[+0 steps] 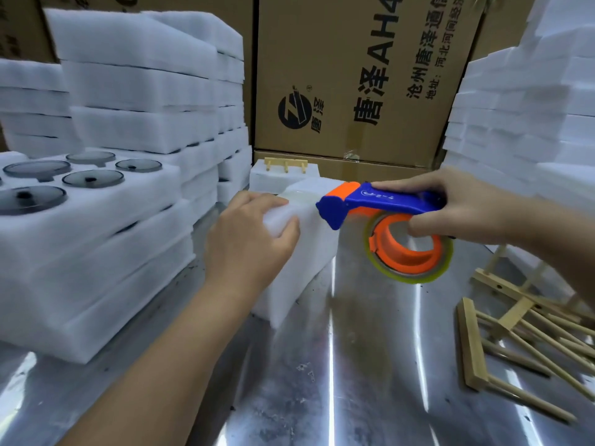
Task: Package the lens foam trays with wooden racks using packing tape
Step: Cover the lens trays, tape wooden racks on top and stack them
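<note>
At centre, the left hand [254,239] curls over the top edge of the white foam tray bundle [299,275], steadying it upright on the shiny steel desk [354,365], presumably so tape can cross its top. The right hand [450,204] grips the blue-and-orange tape dispenser [370,201], nose at that edge. Open desk lies at 6 o'clock; loose pale wooden racks [515,323] crowd 4 o'clock, and stacked white foam trays of dark lenses [96,220] crowd 9 o'clock.
</note>
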